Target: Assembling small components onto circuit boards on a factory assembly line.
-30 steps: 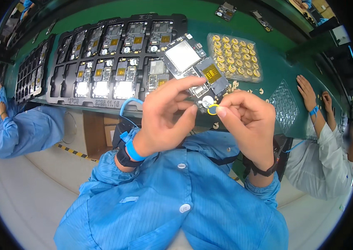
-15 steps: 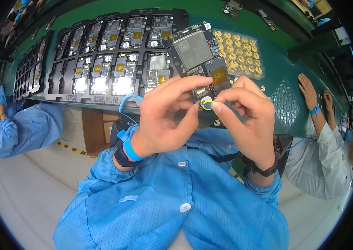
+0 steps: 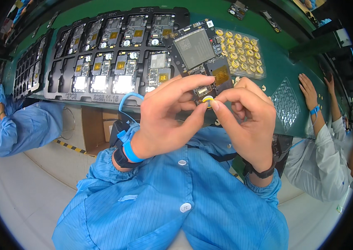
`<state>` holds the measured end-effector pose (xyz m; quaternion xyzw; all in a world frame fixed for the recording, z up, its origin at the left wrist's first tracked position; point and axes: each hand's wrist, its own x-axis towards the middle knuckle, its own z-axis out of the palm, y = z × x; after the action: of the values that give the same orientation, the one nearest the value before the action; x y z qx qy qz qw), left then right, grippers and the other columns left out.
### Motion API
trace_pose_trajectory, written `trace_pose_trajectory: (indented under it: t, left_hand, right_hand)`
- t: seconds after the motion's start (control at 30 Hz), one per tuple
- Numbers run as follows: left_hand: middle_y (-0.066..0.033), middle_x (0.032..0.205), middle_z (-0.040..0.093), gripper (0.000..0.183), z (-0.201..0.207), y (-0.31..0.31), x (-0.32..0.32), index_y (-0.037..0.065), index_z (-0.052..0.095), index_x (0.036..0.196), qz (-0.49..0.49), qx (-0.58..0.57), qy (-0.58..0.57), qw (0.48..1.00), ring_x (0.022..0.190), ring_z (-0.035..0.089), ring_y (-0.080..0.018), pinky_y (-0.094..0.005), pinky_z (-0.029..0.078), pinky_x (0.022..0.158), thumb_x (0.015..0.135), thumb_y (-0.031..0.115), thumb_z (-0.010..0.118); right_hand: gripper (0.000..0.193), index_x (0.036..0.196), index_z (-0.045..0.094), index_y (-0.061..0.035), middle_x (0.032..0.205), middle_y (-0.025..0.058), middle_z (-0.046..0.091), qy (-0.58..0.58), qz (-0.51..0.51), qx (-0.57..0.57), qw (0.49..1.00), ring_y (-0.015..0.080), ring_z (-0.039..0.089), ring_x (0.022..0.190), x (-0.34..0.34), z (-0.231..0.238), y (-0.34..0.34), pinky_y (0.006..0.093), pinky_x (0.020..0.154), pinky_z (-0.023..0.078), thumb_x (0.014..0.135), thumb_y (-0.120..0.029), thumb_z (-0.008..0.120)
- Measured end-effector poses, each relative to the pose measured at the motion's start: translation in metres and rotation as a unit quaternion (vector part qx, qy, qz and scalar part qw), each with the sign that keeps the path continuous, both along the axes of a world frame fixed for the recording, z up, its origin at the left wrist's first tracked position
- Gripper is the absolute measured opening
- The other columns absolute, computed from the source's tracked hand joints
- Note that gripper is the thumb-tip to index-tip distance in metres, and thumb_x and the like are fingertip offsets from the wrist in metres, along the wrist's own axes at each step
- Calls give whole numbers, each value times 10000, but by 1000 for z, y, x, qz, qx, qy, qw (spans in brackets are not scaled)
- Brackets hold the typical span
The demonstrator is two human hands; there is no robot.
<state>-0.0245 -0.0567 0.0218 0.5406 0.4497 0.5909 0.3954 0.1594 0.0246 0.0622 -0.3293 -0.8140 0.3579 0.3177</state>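
While the dark, rectangular circuit board (image 3: 195, 48) with its broad grey metal shield hangs over the near side of the bench, the person's left hand (image 3: 166, 108) has it by the lower end, fingers curled in and the thumb tip close to the bottom edge. The right hand (image 3: 249, 112) has thumb and forefinger pinched together on the rim of a small, round, yellow-edged disc (image 3: 208, 100), right at the board's lower end; from where I stand I can't tell whether the two touch.

That pinch covers only a sliver of rim, so I'd say the disc could spring away if the fingertips press unevenly, perhaps down into the lap. The board, gripped at one end, might tip under its own weight if the left fingers loosen. The coiled blue cord (image 3: 129, 98) by that wrist could tug if it snags.

The green work surface (image 3: 278, 62) bears a black moulded plastic tray (image 3: 66, 96) of similar boards, a transparent plastic tray (image 3: 261, 76) of round yellow pieces, and a transparent dimpled sheet (image 3: 285, 104) lying askew. To the right, a white-sleeved co-worker's hand (image 3: 308, 88) rests on the bench; to the left sits a co-worker in blue (image 3: 30, 127). Black-and-yellow striped tape (image 3: 74, 151) marks the floor.
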Motion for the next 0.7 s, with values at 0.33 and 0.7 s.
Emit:
trace_pose_trajectory:
  t: [0.33, 0.7]
  left_hand:
    - [-199, 1299, 632, 447, -1, 3, 6, -153, 525, 1387, 3, 7, -74, 997, 1120, 671, -185, -295, 584, 887, 948, -203, 592]
    - [-218, 1312, 639, 486, 1, 15, 5, -135, 519, 1397, -5, -4, -226, 974, 1114, 712, -247, -347, 624, 938, 924, -197, 615]
  right_hand:
    - [108, 861, 738, -30, 776, -18, 475, 60, -37, -95, 993, 53, 390, 649, -1, -9, -3, 245, 538, 279, 814, 6, 829]
    - [251, 1124, 739, -6, 854, -25, 518, 147, -64, -153, 975, 35, 464, 709, 4, -10, 0, 198, 590, 377, 881, 43, 778]
